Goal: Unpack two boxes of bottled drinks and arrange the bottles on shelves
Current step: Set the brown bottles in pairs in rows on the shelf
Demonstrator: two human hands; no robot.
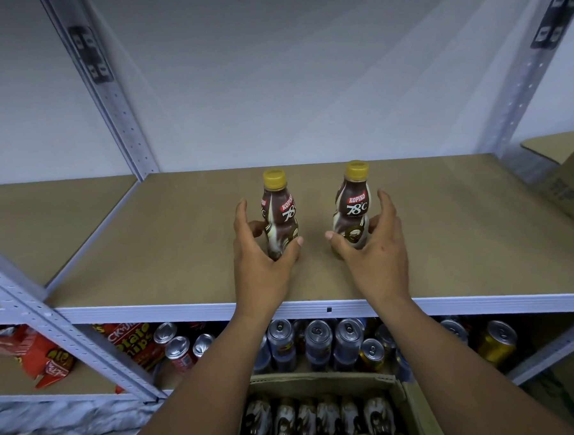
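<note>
Two bottles upright mid-frame on the brown shelf board (180,239), about halfway between back wall and the white front rail (151,312), with a gap between them. Left hand (264,261) is on the left bottle (280,214): thumb and lower fingers (255,228) curl round its lower body, index finger lifted off. Right hand (371,259) mirrors that on the right bottle (355,207). Plenty of bare board left, right and behind; nearest limits are the perforated left upright (113,103), the right upright (521,82) and a cardboard box (566,182) at the right edge of the frame, all well apart from the bottles. Both labels read "KOPIKO 78°C"; yellow caps. Bottom centre: an open carton (324,378) with a row of the same packed bottles (322,418), under the forearms. Lower shelf: cans (318,342), print unreadable, and red snack bags (136,341), "Potato chips" legible, brand text cut off. Print on the cardboard box is too blurred to read.
</note>
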